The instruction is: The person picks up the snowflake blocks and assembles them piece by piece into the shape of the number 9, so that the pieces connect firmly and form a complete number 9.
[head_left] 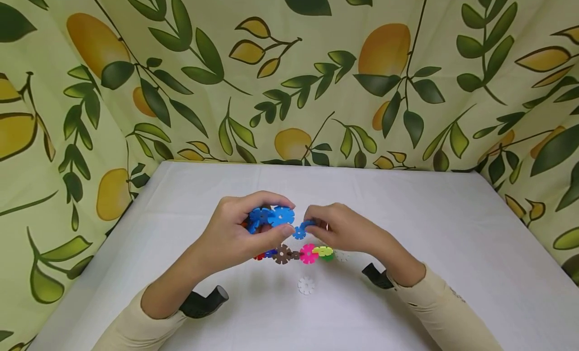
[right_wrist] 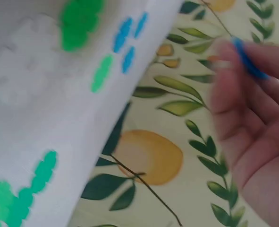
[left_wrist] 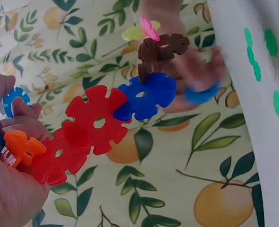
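My left hand (head_left: 239, 233) grips the end of a string of slotted flower-shaped plastic discs, with blue discs (head_left: 281, 217) between thumb and fingers. In the left wrist view an orange disc (left_wrist: 23, 147) lies against its palm. From there the string runs through red discs (left_wrist: 88, 109), a dark blue disc (left_wrist: 153, 97) and brown discs (left_wrist: 174, 43) to a pink disc (head_left: 309, 254) and a yellow one (head_left: 322, 250). To the right, close to these blue discs, my right hand (head_left: 344, 228) pinches a blue disc (right_wrist: 247, 59) between thumb and fingers.
Loose green discs (right_wrist: 46, 170) and blue discs (right_wrist: 122, 35) lie on the white tabletop (head_left: 398, 210). A whitish disc (head_left: 306, 285) lies nearer me. A leaf-and-fruit patterned cloth (head_left: 339, 114) walls the back and sides. Black curved pieces (head_left: 203, 304) stick out at both wrists.
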The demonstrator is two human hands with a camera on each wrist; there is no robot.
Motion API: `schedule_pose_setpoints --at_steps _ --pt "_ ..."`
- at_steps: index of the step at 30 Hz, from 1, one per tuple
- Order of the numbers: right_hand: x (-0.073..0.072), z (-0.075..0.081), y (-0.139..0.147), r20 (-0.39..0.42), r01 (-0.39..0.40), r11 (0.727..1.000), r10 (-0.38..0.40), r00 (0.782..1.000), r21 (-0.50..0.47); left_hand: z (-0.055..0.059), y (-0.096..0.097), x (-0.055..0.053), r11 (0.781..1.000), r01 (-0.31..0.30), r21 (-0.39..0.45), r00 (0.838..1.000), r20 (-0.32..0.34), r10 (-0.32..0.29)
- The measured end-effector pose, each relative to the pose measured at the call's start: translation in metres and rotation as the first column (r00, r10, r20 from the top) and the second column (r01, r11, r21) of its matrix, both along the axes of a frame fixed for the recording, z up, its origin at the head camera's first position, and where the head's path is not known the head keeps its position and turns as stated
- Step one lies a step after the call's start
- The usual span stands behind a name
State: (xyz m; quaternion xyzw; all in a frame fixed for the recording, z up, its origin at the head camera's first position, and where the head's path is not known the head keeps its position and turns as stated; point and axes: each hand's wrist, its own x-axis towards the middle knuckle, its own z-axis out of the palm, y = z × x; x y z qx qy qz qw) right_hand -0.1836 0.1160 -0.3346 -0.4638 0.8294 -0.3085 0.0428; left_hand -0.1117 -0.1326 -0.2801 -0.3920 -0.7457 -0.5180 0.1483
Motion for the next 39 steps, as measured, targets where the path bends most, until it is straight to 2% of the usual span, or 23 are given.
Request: schedule_pose_setpoints --at_steps 2,4,6,8,16,22,27,34,39 --pt "0.002 0.008 0.004 -0.019 0.02 0.987 -0.023 1.0 -0.159 0.0 0.0 0.0 1.0 0.003 0.001 1.0 0.006 -0.003" --pt "0.007 0.015 0.006 -0.047 0.017 0.954 -0.032 0.998 -0.3 0.001 0.001 0.0 1.0 0.0 0.003 1.0 0.019 0.0" --pt "0.014 0.022 0.008 -0.065 -0.002 0.92 -0.026 0.998 -0.393 0.001 0.001 0.0 1.0 0.0 0.005 0.999 0.042 0.0" --pt "0.022 0.028 0.008 -0.077 -0.024 0.896 -0.011 0.997 -0.444 0.0 0.001 0.0 1.0 -0.002 0.006 0.998 0.066 0.001" --pt "0.047 0.039 0.003 -0.098 -0.066 0.855 0.018 0.995 -0.515 -0.005 0.007 0.001 0.998 0.016 -0.06 0.991 0.131 -0.008" --pt "0.053 0.039 0.001 -0.105 -0.099 0.836 0.05 0.993 -0.54 -0.006 0.011 0.003 0.99 0.06 -0.128 0.983 0.177 -0.037" --pt "0.056 0.038 -0.002 -0.098 -0.102 0.82 0.057 0.994 -0.563 -0.006 0.012 0.004 0.985 0.084 -0.151 0.974 0.219 -0.049" --pt "0.059 0.033 -0.007 -0.097 -0.106 0.777 0.058 0.994 -0.621 -0.01 0.015 0.005 0.973 0.087 -0.212 0.977 0.21 -0.042" --pt "0.06 0.03 -0.009 -0.077 -0.089 0.752 0.051 0.996 -0.653 -0.013 0.017 0.005 0.978 0.082 -0.192 0.979 0.198 -0.043"
